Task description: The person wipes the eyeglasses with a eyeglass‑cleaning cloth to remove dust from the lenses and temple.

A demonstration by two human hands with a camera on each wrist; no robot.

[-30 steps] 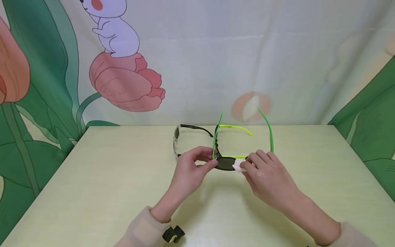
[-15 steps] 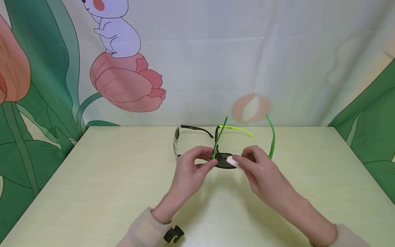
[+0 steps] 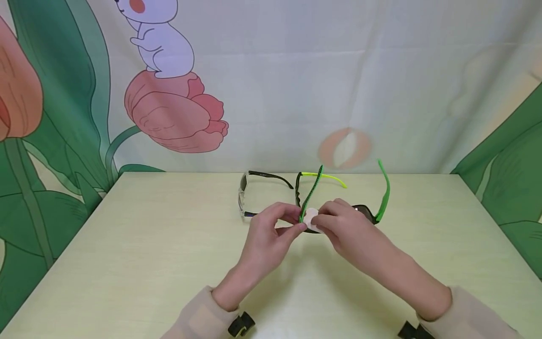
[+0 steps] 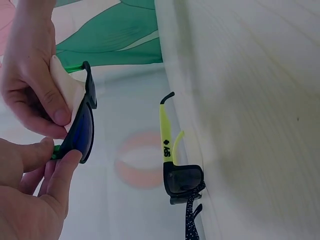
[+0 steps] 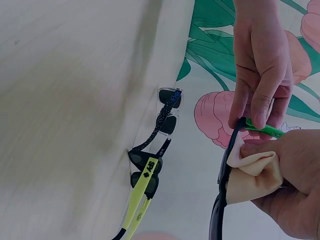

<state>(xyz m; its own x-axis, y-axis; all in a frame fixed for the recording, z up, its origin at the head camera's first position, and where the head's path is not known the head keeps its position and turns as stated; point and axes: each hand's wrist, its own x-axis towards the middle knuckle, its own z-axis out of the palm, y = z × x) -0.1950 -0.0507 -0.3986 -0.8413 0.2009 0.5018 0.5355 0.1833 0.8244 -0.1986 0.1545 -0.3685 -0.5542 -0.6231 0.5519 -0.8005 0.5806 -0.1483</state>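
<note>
In the head view, sunglasses with green temples (image 3: 384, 197) are held up over the table, temples pointing away. My left hand (image 3: 268, 238) pinches their left end by the hinge, between thumb and fingers. My right hand (image 3: 353, 230) grips a folded pale cloth (image 3: 311, 218) and presses it onto the inner side of the left lens. From the left wrist view, the dark bluish outer face of the lens (image 4: 84, 135) shows, with the cloth behind it. Bunched cloth (image 5: 255, 175) lies against the black frame (image 5: 223, 180) in the right wrist view.
Behind the hands, sunglasses with yellow temples (image 4: 166, 135) stand on the table (image 3: 139, 263). To their left are clear-framed sunglasses (image 5: 170, 97) with dark temples. A printed curtain (image 3: 271, 94) hangs along the table's back edge.
My right hand has moved left with the cloth, over to the lens's left part by my left hand. The green temples have swung to the right as the sunglasses tilt.
</note>
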